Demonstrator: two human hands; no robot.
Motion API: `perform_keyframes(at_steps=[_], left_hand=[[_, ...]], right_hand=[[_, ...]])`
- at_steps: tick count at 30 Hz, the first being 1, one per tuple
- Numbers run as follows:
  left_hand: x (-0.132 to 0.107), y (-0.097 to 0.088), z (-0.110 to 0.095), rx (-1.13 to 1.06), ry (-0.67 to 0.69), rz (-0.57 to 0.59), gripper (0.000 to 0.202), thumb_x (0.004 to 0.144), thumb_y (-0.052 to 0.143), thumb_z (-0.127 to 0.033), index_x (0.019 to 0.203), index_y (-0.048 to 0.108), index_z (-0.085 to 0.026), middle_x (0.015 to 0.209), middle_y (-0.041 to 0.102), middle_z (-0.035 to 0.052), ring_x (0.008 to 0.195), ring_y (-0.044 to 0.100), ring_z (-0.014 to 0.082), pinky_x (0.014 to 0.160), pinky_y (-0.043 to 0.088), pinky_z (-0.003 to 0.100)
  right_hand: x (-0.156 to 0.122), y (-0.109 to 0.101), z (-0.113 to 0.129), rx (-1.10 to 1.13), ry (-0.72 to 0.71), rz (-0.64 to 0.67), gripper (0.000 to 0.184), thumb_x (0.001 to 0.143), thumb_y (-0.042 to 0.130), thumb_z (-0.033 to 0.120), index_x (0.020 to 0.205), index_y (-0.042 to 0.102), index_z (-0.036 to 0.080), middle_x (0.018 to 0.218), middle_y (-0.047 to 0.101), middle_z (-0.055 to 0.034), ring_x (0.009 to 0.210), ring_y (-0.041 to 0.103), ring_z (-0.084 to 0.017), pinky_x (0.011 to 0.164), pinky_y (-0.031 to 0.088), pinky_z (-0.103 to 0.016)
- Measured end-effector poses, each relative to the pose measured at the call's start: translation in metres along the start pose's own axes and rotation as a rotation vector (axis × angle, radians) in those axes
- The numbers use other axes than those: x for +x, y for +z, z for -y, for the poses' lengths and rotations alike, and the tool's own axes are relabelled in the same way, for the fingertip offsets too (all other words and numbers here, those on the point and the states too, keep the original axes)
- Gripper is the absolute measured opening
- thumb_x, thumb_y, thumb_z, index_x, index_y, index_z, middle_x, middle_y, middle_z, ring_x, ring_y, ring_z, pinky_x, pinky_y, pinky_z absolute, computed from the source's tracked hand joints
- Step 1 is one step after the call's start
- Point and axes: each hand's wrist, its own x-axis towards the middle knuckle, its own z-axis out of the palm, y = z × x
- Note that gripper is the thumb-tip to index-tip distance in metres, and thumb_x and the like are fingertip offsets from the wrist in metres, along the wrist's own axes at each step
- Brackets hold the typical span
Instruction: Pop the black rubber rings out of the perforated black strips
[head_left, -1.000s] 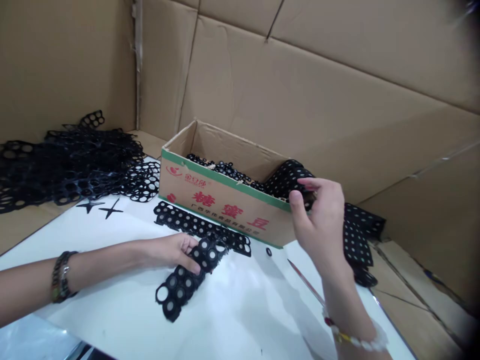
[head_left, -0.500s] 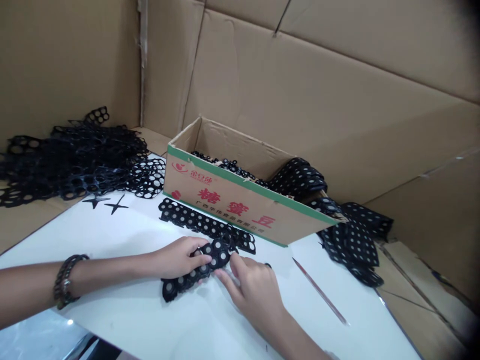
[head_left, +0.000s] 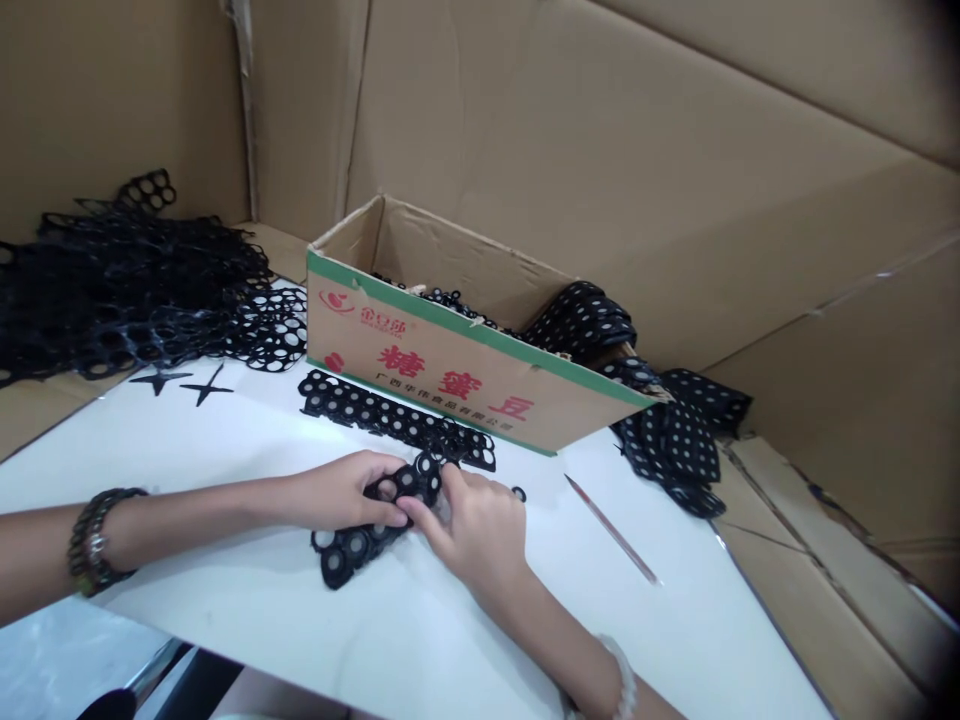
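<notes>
Between my two hands is a black strip with rows of round holes (head_left: 356, 545), bent upward at its far end. My left hand (head_left: 352, 490) pinches the strip from the left, thumb on top. From the right, my right hand (head_left: 476, 515) grips its far end, with thumb and fingers closed on it. A small black ring (head_left: 519, 494) lies on the table just beyond my right knuckles. Behind the hands, another flat black perforated strip (head_left: 397, 415) lies along the foot of the cardboard box (head_left: 442, 350).
Black perforated netting (head_left: 127, 280) is heaped at the left, near two black star-shaped scraps (head_left: 206, 385). Small black rings and dotted black sheets (head_left: 585, 320) fill the box. More dotted sheets (head_left: 667, 440) hang at its right. A thin pointed stick (head_left: 611, 530) lies on the white table (head_left: 247, 600).
My right thumb has moved left across the strip, closer to my left thumb. The strip is now bunched more between my hands. The whole view has shifted slightly.
</notes>
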Motion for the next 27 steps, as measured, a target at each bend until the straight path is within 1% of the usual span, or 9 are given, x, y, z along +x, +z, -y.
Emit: perform_keyframes(at_steps=[5, 8, 11, 13, 17, 20, 22, 25, 27], left_hand=[[0.001, 0.000, 0.001, -0.095, -0.018, 0.017, 0.017, 0.070, 0.060, -0.021, 0.082, 0.051, -0.015, 0.066, 0.047, -0.0051, 0.062, 0.044, 0.0096, 0.058, 0.034, 0.020], [0.001, -0.001, 0.002, -0.151, -0.002, 0.010, 0.022, 0.070, 0.061, -0.020, 0.088, 0.049, -0.016, 0.068, 0.048, -0.0053, 0.063, 0.044, 0.0092, 0.059, 0.034, 0.020], [0.002, -0.003, 0.003, -0.176, -0.047, 0.006, 0.021, 0.070, 0.062, -0.024, 0.082, 0.048, -0.015, 0.061, 0.044, -0.0067, 0.056, 0.040, 0.0078, 0.052, 0.031, 0.018], [0.002, -0.005, 0.004, -0.132, -0.072, 0.008, 0.021, 0.069, 0.063, -0.028, 0.071, 0.047, -0.015, 0.056, 0.038, -0.0075, 0.051, 0.035, 0.0065, 0.048, 0.027, 0.018], [0.000, -0.006, 0.003, 0.058, -0.021, 0.049, 0.023, 0.073, 0.059, -0.029, 0.061, 0.048, -0.013, 0.054, 0.037, -0.0061, 0.052, 0.033, 0.0069, 0.049, 0.026, 0.019], [-0.003, -0.004, 0.000, 0.181, 0.030, 0.069, 0.020, 0.077, 0.054, -0.027, 0.062, 0.054, -0.013, 0.057, 0.046, -0.0041, 0.056, 0.039, 0.0087, 0.053, 0.030, 0.019], [-0.005, -0.003, -0.003, 0.192, 0.024, 0.091, 0.018, 0.077, 0.054, -0.027, 0.067, 0.058, -0.013, 0.061, 0.052, -0.0029, 0.058, 0.044, 0.0099, 0.055, 0.034, 0.020], [-0.006, -0.002, -0.008, 0.103, 0.030, 0.149, 0.016, 0.079, 0.055, -0.028, 0.080, 0.062, -0.014, 0.076, 0.063, 0.0009, 0.070, 0.054, 0.0135, 0.066, 0.040, 0.021], [-0.006, -0.004, -0.010, 0.007, 0.052, 0.177, 0.018, 0.080, 0.054, -0.029, 0.087, 0.062, -0.015, 0.085, 0.066, 0.0026, 0.080, 0.057, 0.0152, 0.074, 0.042, 0.023]], right_hand=[[-0.001, -0.003, 0.005, -0.060, -0.079, -0.260, 0.047, 0.080, 0.043, 0.059, 0.060, 0.048, 0.017, 0.052, 0.048, -0.0020, 0.051, 0.044, -0.014, 0.053, 0.025, -0.027], [0.000, -0.006, 0.005, -0.088, -0.076, -0.316, 0.044, 0.081, 0.046, 0.055, 0.058, 0.046, 0.017, 0.051, 0.046, -0.0011, 0.051, 0.041, -0.013, 0.055, 0.026, -0.028], [0.001, -0.006, 0.003, -0.064, -0.058, -0.325, 0.044, 0.082, 0.044, 0.055, 0.059, 0.045, 0.018, 0.052, 0.046, -0.0011, 0.052, 0.040, -0.013, 0.055, 0.026, -0.028], [0.001, -0.004, 0.002, 0.022, -0.092, -0.285, 0.046, 0.083, 0.038, 0.057, 0.061, 0.045, 0.017, 0.053, 0.047, -0.0012, 0.052, 0.041, -0.013, 0.055, 0.026, -0.027], [0.002, 0.000, 0.005, 0.231, -0.131, -0.054, 0.054, 0.082, 0.028, 0.065, 0.067, 0.047, 0.017, 0.058, 0.050, -0.0015, 0.053, 0.042, -0.012, 0.052, 0.025, -0.026], [0.004, 0.004, 0.007, 0.363, -0.164, 0.089, 0.048, 0.085, 0.030, 0.057, 0.062, 0.045, 0.018, 0.054, 0.049, 0.0000, 0.050, 0.042, -0.011, 0.050, 0.023, -0.025], [0.003, 0.006, 0.007, 0.551, -0.177, 0.164, 0.045, 0.090, 0.027, 0.046, 0.060, 0.044, 0.018, 0.052, 0.049, 0.0006, 0.049, 0.043, -0.010, 0.049, 0.026, -0.023], [0.000, 0.004, 0.006, 0.845, -0.090, 0.193, 0.044, 0.093, 0.022, 0.036, 0.061, 0.046, 0.018, 0.053, 0.053, 0.0002, 0.050, 0.047, -0.009, 0.052, 0.032, -0.022], [0.000, -0.002, 0.002, 0.922, -0.056, 0.144, 0.044, 0.093, 0.022, 0.035, 0.062, 0.048, 0.018, 0.055, 0.055, -0.0008, 0.050, 0.049, -0.010, 0.052, 0.035, -0.023]])
